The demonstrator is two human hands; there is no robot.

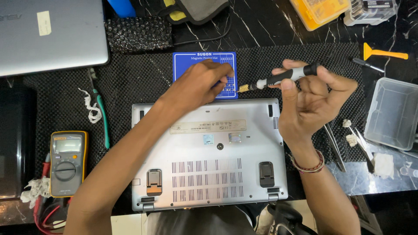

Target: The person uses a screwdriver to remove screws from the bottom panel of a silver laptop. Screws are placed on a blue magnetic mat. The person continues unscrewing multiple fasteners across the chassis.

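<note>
Holding a precision screwdriver [283, 77] in the right hand [309, 100], fingers curled round its black-and-grey barrel, thumb and index pinching it near the middle. Driver lies roughly level above the far edge of an upturned silver laptop [209, 152], brass-coloured bit end pointing left toward the left hand [198, 85].

Left hand rests fingers-down on a blue magnetic parts mat [204, 58] just beyond the laptop. Fingertips pressed together as if pinching something small; can't tell what, the knuckles hide it (likely a screw, but that's a guess).

Handling notes, judged from looks:
- Driver: light, stiff, slim. Ribbed black grip section is the place to hold; the smooth tail cap looks like it would spin in the palm.
- Bit: thin, probably magnetised, easy to drop whatever hangs on it.
- Laptop base: rigid thin shell, heavier than it looks, scratches easily. Sits on a black mesh anti-slip mat [130, 87], so it shouldn't slide. Lift by the long edges, not by the two flip-out feet near the person.
- Any screws on the blue mat: tiny, slippery, fingertip or tweezers only.

Nearby: yellow multimeter [67, 163] well left, tweezers [335, 146] just right of the laptop, clear plastic box [392, 113] far right, orange pry tool [383, 53] beyond it.
</note>
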